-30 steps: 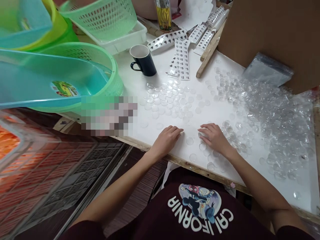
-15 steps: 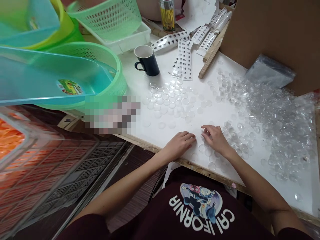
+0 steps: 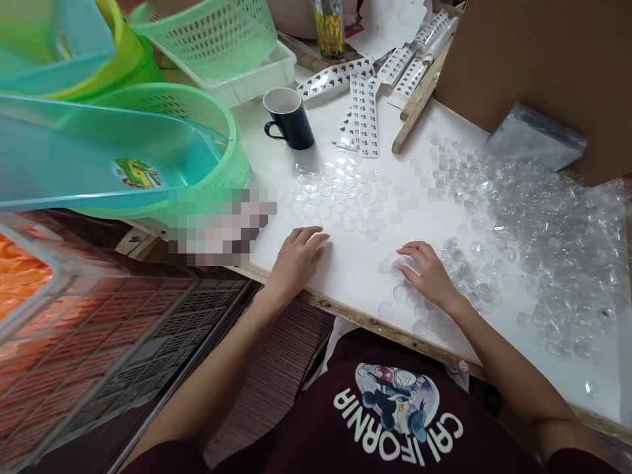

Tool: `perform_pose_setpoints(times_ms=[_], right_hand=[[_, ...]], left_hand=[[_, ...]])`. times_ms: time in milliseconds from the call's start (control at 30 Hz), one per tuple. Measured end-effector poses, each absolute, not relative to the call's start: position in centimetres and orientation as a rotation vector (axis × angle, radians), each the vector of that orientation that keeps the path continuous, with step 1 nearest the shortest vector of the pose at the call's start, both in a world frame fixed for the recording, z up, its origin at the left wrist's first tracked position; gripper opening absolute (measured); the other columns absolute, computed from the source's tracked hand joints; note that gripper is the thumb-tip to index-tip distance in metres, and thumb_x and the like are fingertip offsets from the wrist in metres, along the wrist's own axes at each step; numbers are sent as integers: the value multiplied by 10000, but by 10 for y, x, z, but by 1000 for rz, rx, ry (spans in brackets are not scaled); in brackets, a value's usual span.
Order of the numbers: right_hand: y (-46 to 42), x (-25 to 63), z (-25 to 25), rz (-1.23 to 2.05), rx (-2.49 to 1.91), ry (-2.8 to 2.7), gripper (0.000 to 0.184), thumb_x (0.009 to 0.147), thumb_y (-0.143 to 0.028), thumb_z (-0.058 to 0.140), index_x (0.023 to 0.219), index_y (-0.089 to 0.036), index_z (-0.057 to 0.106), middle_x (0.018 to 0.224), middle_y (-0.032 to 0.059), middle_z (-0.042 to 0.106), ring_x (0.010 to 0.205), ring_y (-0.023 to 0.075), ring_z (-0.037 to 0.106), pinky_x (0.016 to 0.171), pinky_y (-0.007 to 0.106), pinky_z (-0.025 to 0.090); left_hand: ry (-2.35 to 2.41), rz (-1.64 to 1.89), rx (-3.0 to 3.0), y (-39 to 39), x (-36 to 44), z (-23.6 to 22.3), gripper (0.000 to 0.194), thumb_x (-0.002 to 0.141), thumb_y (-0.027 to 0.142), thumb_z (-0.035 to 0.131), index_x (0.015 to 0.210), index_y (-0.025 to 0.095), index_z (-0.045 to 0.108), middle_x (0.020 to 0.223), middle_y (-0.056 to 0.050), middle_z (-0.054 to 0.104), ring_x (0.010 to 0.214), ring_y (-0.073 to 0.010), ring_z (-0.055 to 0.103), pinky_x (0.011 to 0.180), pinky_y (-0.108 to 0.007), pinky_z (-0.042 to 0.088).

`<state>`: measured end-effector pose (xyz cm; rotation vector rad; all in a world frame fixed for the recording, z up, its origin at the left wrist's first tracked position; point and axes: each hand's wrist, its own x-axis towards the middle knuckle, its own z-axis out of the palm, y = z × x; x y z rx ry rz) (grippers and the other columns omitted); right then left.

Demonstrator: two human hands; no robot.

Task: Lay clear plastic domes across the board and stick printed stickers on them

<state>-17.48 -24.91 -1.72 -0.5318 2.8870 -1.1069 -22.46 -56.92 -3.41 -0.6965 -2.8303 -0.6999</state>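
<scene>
My left hand (image 3: 299,258) lies low over the white tabletop near its front edge, fingers stretched out and a little apart. Just beyond it spreads a single layer of clear round discs (image 3: 338,207). What is under the left palm and fingers is hidden. My right hand (image 3: 425,268) is open, with a gap between thumb and forefinger. A clear disc (image 3: 385,266) lies just left of its fingertips, and another disc (image 3: 399,291) is below the thumb. Beside the right hand is a small heap of clear discs (image 3: 464,270).
A large pile of clear discs (image 3: 538,224) covers the right side, below a flat plastic-wrapped pack (image 3: 538,139). A dark mug (image 3: 295,125), sticker sheets (image 3: 365,115) and a wooden strip (image 3: 417,112) stand or lie behind. Green baskets (image 3: 232,141) and a blue tray (image 3: 99,151) crowd the left.
My left hand has moved left, away from the right hand, to the near side of the spread discs. The right hand stays in place, its thumb and fingers wider apart.
</scene>
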Motion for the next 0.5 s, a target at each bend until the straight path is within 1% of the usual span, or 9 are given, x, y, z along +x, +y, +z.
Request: perform_pose_setpoints(times_ms=[100, 200, 267, 333, 400, 500], right_hand=[[-244, -176, -18, -982, -566, 2915, 301, 921, -303, 643, 1217, -251, 640, 1244, 121, 611, 1166, 312, 573, 1015, 547, 490], [-242, -175, -18, -1040, -611, 2836, 264, 948, -294, 609, 1207, -259, 648, 1199, 107, 637, 1147, 288, 597, 1008, 511, 511], [-242, -173, -17, -1102, -568, 2821, 258, 971, -284, 571, 1218, -262, 642, 1168, 98, 647, 1115, 266, 619, 983, 472, 534], [-243, -170, -15, -1115, -548, 2836, 265, 974, -283, 570, 1229, -255, 637, 1145, 97, 655, 1097, 262, 625, 966, 456, 542], [-245, -167, -14, -1065, -602, 2855, 289, 955, -294, 608, 1237, -241, 637, 1162, 108, 657, 1109, 276, 615, 972, 470, 533], [-250, -163, -16, -975, -712, 2833, 267, 937, -270, 630, 1199, -221, 655, 1178, 122, 662, 1095, 287, 605, 967, 485, 525]], left_hand=[[-2806, -797, -823, -545, -214, -33, 267, 1004, 238, 506, 1233, 185, 633, 1281, -153, 632, 1179, -297, 570, 961, -503, 532], [-2779, -941, -1123, -508, -198, -30, 323, 989, 252, 566, 1305, 181, 570, 1312, -142, 610, 1193, -269, 570, 958, -441, 537], [-2762, -929, -1285, -486, -191, -28, 348, 972, 218, 592, 1315, 177, 553, 1318, -129, 610, 1181, -262, 570, 966, -421, 524], [-2772, -849, -1363, -473, -189, -27, 308, 962, 166, 582, 1270, 163, 573, 1300, -120, 624, 1148, -264, 572, 951, -416, 515], [-2798, -768, -1355, -470, -192, -27, 249, 963, 123, 544, 1203, 157, 603, 1269, -113, 642, 1107, -264, 575, 917, -406, 510], [-2825, -704, -1271, -478, -198, -27, 203, 974, 109, 488, 1102, 167, 635, 1189, -105, 667, 1037, -257, 583, 863, -393, 500]])
